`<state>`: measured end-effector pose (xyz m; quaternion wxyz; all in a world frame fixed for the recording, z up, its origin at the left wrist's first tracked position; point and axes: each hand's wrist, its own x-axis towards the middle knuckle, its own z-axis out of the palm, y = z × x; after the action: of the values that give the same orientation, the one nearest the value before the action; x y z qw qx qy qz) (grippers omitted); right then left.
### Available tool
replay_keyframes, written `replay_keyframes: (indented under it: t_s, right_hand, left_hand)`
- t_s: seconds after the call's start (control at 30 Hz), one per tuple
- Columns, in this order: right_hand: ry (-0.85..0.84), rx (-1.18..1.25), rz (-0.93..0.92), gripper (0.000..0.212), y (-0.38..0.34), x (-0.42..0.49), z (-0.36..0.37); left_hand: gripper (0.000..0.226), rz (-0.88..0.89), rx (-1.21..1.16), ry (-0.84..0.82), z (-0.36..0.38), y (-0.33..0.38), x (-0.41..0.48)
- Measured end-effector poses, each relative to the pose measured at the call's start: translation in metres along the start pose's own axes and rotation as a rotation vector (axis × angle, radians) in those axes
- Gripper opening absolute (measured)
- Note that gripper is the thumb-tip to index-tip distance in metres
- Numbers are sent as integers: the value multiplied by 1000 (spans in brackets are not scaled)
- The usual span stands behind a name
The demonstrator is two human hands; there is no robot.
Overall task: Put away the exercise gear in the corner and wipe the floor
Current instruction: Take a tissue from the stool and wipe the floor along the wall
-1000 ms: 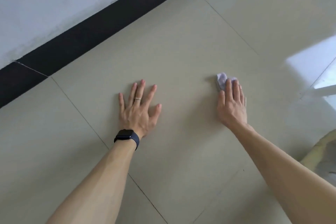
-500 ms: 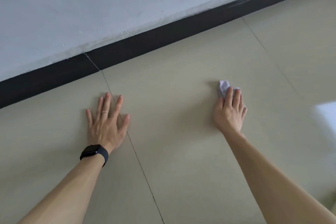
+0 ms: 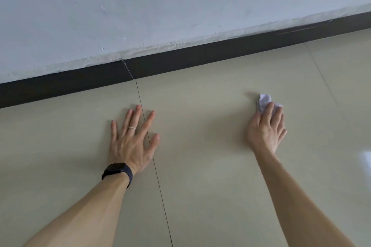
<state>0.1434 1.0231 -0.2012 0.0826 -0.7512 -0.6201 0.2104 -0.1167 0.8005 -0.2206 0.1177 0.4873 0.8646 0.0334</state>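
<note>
Flat on the floor, the right hand pressed straight fingers over a crumpled white wipe, seemingly tissue, peeking beyond its fingertips; the left hand lay splayed.

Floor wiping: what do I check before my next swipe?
1. Crumpled wipe pressed under right hand: ok.
2. Flat left hand bracing on floor: ok.
3. Room between wipe and baseboard to push forward: ok.
4. Is the wipe clean enough: cannot tell.
5. All exercise gear put away: cannot tell, none in view.
</note>
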Motion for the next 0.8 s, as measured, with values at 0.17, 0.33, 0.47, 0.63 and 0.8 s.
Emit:
replay_keyframes:
  t_s: [0.17, 0.33, 0.47, 0.63, 0.8]
  right_hand:
    - [-313, -324, -986, 56, -1, -74, 6]
    - [-179, -222, -913, 50, 10, 20, -14]
    - [6, -37, 48, 58, -33, 92, -19]
    - [-231, -181, -527, 58, -105, 52, 16]
    - [-363, -317, -1260, 53, -99, 31, 24]
  left_hand:
    - [66, -10, 22, -26, -3, 1, -1]
    - [67, -6, 27, -40, -5, 2, 0]
    - [68, -11, 46, -42, -3, 1, 2]
    - [68, -16, 43, -51, -3, 1, 2]
    - [69, -18, 29, -52, -4, 2, 3]
